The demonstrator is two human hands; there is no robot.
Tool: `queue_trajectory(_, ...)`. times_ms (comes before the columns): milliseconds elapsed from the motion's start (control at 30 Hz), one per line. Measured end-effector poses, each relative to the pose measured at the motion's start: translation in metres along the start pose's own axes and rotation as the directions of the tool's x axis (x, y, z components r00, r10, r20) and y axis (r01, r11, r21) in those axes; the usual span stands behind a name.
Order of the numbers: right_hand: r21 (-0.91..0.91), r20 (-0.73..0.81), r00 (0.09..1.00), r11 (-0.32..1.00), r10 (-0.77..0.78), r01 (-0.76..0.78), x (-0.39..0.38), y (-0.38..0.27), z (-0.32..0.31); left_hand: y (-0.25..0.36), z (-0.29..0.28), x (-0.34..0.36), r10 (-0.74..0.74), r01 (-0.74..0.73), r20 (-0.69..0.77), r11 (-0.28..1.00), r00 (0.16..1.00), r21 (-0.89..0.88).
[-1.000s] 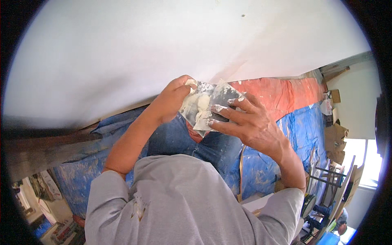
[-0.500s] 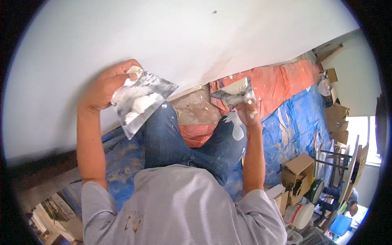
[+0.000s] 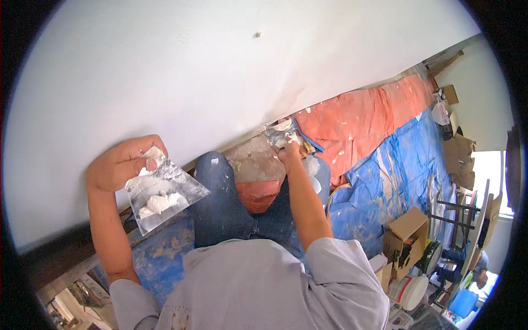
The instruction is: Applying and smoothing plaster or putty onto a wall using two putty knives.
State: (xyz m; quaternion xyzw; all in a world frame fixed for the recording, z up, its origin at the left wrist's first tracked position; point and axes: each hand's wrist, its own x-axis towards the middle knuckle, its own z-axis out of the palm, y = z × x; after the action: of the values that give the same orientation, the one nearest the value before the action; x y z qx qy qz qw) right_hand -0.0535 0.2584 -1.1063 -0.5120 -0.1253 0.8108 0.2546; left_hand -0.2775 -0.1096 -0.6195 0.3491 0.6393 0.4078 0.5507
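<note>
We are clamping our left hand (image 3: 122,165) on one corner of a thin, flat grey plate (image 3: 177,190), the thumb pressing over its smeared upper face. We are carrying a lump of off-white paste (image 3: 160,204) toward the lower edge of that plate, which is tilting in the air just left of our knees and in front of the wall. We are closing our right hand (image 3: 290,152) on the near end of a second plate (image 3: 281,132), also streaked with white; we are not managing to see all of those fingers. We are holding this one beyond our right knee, near the foot of the white wall (image 3: 165,71), and we cannot tell whether it is touching anything.

Below, we are bending our legs in blue jeans (image 3: 217,192), with pale patches showing on the knees. Between them a bare brown patch of floor (image 3: 250,159) is showing. To the right, a red sheet (image 3: 363,115) and a wrinkled blue sheet (image 3: 379,184) are covering the ground. Farther right, an open cardboard box (image 3: 407,234) is standing near a white bucket (image 3: 411,292).
</note>
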Motion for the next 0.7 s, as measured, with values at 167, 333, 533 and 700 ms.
queue_trajectory(167, -0.21, 0.025, 0.999, 0.977, 0.032, -0.026, -0.012, 0.032, 0.053, -0.009, 0.004, -0.021, -0.07, 0.07, -0.075, 0.998, 0.995, 0.0)
queue_trajectory(333, -0.415, -0.05, 0.997, 0.906, 0.065, -0.08, 0.056, 0.041, 0.033, -0.009, 0.006, -0.01, -0.066, 0.063, -0.044, 0.996, 0.997, -0.069)
queue_trajectory(533, -0.447, 0.155, 0.983, 0.88, -0.101, 0.161, 0.072, 0.055, 0.071, -0.002, 0.005, -0.01, -0.099, 0.103, -0.073, 0.993, 0.992, 0.054)
queue_trajectory(700, -0.128, 0.146, 0.963, 0.961, -0.228, 0.247, -0.005, 0.011, 0.057, 0.003, 0.004, -0.008, -0.079, 0.08, -0.057, 0.997, 0.995, 0.016)
